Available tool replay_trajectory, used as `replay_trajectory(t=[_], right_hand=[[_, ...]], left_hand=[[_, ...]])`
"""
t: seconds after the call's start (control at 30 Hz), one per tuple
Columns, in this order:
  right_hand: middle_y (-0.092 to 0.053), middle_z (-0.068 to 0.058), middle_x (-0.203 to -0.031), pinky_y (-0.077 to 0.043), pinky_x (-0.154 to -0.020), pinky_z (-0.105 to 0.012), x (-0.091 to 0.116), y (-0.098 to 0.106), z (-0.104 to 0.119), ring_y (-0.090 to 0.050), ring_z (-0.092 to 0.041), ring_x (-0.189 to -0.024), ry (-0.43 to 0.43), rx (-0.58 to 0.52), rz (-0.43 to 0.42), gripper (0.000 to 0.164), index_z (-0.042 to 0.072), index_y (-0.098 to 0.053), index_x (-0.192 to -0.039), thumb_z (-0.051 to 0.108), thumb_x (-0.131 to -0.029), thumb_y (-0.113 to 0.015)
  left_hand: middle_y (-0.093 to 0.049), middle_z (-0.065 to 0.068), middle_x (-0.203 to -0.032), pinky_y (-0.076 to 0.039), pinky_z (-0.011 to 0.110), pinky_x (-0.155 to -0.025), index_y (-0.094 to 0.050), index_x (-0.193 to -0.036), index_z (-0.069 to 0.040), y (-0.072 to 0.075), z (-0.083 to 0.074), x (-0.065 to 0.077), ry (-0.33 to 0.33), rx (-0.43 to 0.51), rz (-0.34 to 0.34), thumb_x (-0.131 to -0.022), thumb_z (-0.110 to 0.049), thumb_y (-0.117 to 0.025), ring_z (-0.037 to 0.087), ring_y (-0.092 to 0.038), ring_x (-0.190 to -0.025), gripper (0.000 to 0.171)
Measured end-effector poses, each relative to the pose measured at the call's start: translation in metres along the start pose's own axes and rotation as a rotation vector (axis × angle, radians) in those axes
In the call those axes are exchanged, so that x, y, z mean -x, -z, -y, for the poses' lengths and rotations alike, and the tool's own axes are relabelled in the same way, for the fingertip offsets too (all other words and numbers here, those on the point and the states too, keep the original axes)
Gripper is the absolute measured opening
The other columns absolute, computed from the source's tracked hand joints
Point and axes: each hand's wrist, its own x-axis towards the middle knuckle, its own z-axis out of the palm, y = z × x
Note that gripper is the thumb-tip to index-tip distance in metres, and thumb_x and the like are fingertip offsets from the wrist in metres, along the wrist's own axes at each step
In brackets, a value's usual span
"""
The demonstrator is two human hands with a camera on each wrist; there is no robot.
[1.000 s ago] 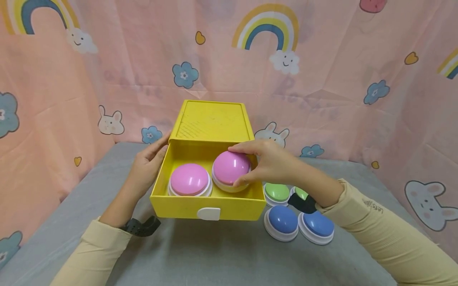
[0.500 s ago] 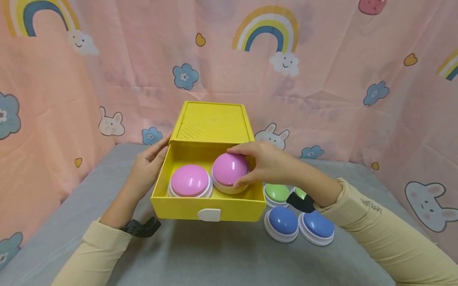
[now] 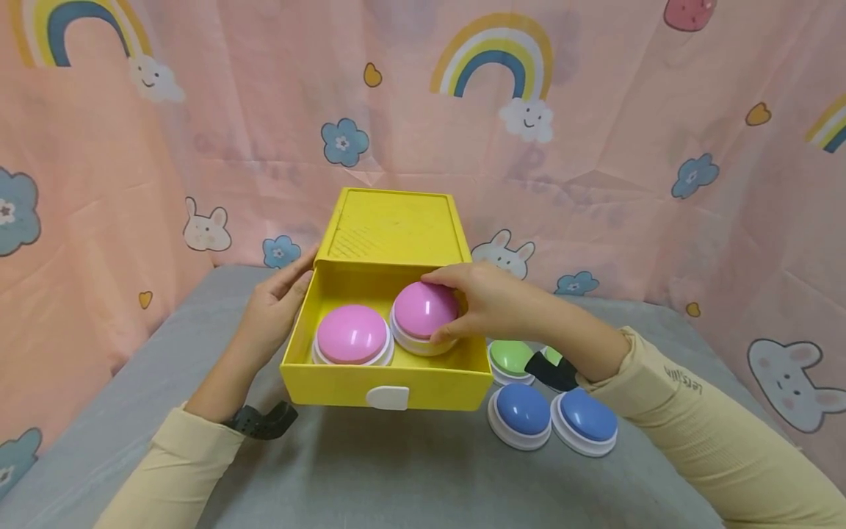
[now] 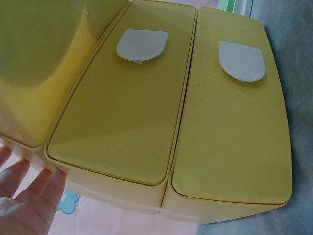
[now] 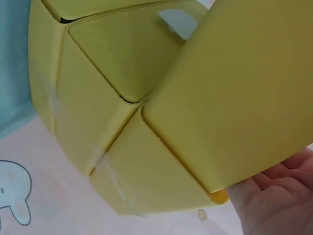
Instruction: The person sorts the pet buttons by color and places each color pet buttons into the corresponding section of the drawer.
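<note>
A yellow cabinet [image 3: 399, 224] stands on the grey table [image 3: 396, 477], its top drawer [image 3: 324, 384] pulled out toward the person. The right hand [image 3: 496, 300] reaches in over the right side of the cabinet's drawer and grasps the right pink dome [image 3: 423, 310], thumb at the near side and fingers at the far side. That dome has a white base and sits in the right part of the cabinet's drawer; whether the base rests on the drawer floor cannot be told. Just beside it, in the left part of the same drawer, lies the left pink dome [image 3: 353, 334], also on a white base.

The left hand [image 3: 269, 314] is not clenched on anything: its fingers lie extended against the cabinet's left side. A white handle [image 3: 388, 397] marks the front of the cabinet's top drawer. Below it, in the left wrist view, the cabinet has a middle drawer [image 4: 122, 107] and a bottom drawer [image 4: 234, 142], both closed, each with a white handle.

To the right of the cabinet, two blue domes [image 3: 523, 409] stand side by side on the table, with two green domes [image 3: 511, 358] behind them, one partly hidden by the black strap [image 3: 551, 372] at the right wrist. Behind the cabinet hangs a pink cloth [image 3: 264, 110] printed with rainbows, flowers and rabbits.
</note>
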Motion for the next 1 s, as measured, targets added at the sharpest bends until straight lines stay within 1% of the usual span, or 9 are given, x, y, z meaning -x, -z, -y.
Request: replay_trajectory(t=[0.1, 0.27, 0.53, 0.67, 0.73, 0.8, 0.87, 0.93, 1.0], right_hand=[[-0.065, -0.008, -0.129, -0.056, -0.098, -0.041, -0.001, 0.000, 0.001, -0.060, -0.025, -0.116, -0.024, -0.014, 0.016, 0.071, 0.009, -0.056, -0.141, 0.032, -0.080, -0.084], [-0.065, -0.007, -0.129, -0.056, -0.099, -0.040, -0.003, 0.001, 0.003, -0.060, -0.025, -0.117, -0.067, -0.038, 0.041, 0.072, 0.010, -0.055, -0.142, 0.032, -0.080, -0.084], [-0.066, -0.006, -0.128, -0.056, -0.099, -0.038, -0.002, 0.001, 0.006, -0.060, -0.024, -0.116, -0.094, -0.033, 0.048, 0.072, 0.011, -0.056, -0.142, 0.033, -0.080, -0.084], [-0.065, -0.006, -0.129, -0.055, -0.100, -0.038, -0.001, 0.001, 0.007, -0.060, -0.024, -0.117, -0.100, -0.025, 0.046, 0.072, 0.010, -0.055, -0.142, 0.032, -0.079, -0.084], [-0.065, -0.006, -0.131, -0.055, -0.101, -0.038, 0.000, 0.001, 0.007, -0.060, -0.024, -0.118, -0.097, -0.039, 0.035, 0.071, 0.010, -0.056, -0.142, 0.030, -0.080, -0.084], [-0.066, -0.007, -0.131, -0.055, -0.101, -0.040, 0.001, 0.001, 0.005, -0.060, -0.025, -0.118, -0.090, -0.071, 0.002, 0.066, 0.010, -0.058, -0.140, 0.027, -0.081, -0.083], [-0.067, -0.007, -0.129, -0.054, -0.102, -0.042, 0.004, 0.001, 0.004, -0.062, -0.026, -0.120, -0.084, -0.143, -0.052, 0.059, 0.009, -0.061, -0.137, 0.026, -0.084, -0.081], [-0.069, -0.007, -0.127, -0.054, -0.101, -0.042, 0.011, 0.002, 0.005, -0.063, -0.024, -0.120, -0.083, -0.269, -0.112, 0.052, 0.010, -0.064, -0.133, 0.024, -0.086, -0.079], [-0.071, -0.006, -0.124, -0.055, -0.100, -0.040, 0.023, 0.004, 0.010, -0.065, -0.024, -0.120, -0.077, -0.426, -0.168, 0.048, 0.011, -0.066, -0.131, 0.024, -0.087, -0.078]], left_hand=[[-0.039, 0.003, -0.160, -0.051, 0.013, -0.093, -0.037, -0.155, -0.022, 0.000, 0.000, 0.000, -0.007, 0.016, 0.002, -0.105, -0.037, -0.046, 0.028, -0.045, -0.141, 0.053], [-0.039, 0.003, -0.160, -0.051, 0.013, -0.093, -0.038, -0.155, -0.022, 0.000, 0.000, 0.000, -0.010, 0.028, 0.001, -0.106, -0.037, -0.046, 0.024, -0.046, -0.140, 0.052], [-0.040, 0.003, -0.159, -0.051, 0.013, -0.092, -0.039, -0.154, -0.024, 0.000, 0.000, 0.000, -0.004, 0.012, -0.003, -0.105, -0.038, -0.047, 0.023, -0.048, -0.138, 0.052], [-0.040, 0.003, -0.159, -0.051, 0.012, -0.092, -0.039, -0.154, -0.024, -0.001, 0.000, 0.000, -0.011, 0.002, -0.003, -0.105, -0.038, -0.046, 0.025, -0.048, -0.139, 0.051], [-0.040, 0.003, -0.159, -0.051, 0.013, -0.092, -0.039, -0.154, -0.024, -0.001, 0.000, 0.000, -0.012, 0.005, -0.001, -0.105, -0.037, -0.046, 0.027, -0.047, -0.139, 0.051], [-0.040, 0.002, -0.159, -0.051, 0.012, -0.092, -0.039, -0.154, -0.024, -0.001, 0.000, 0.001, -0.008, 0.003, 0.002, -0.105, -0.038, -0.046, 0.027, -0.046, -0.140, 0.051], [-0.039, 0.002, -0.159, -0.051, 0.012, -0.092, -0.039, -0.154, -0.025, -0.001, 0.000, 0.001, 0.001, 0.005, 0.004, -0.105, -0.038, -0.047, 0.027, -0.045, -0.141, 0.051], [-0.039, 0.001, -0.160, -0.051, 0.012, -0.092, -0.039, -0.154, -0.026, 0.000, 0.000, 0.001, 0.008, 0.005, 0.006, -0.105, -0.039, -0.047, 0.027, -0.044, -0.142, 0.051], [-0.039, 0.001, -0.160, -0.050, 0.012, -0.093, -0.039, -0.154, -0.026, 0.000, 0.001, 0.000, 0.010, 0.004, 0.006, -0.105, -0.039, -0.047, 0.026, -0.044, -0.142, 0.052]])
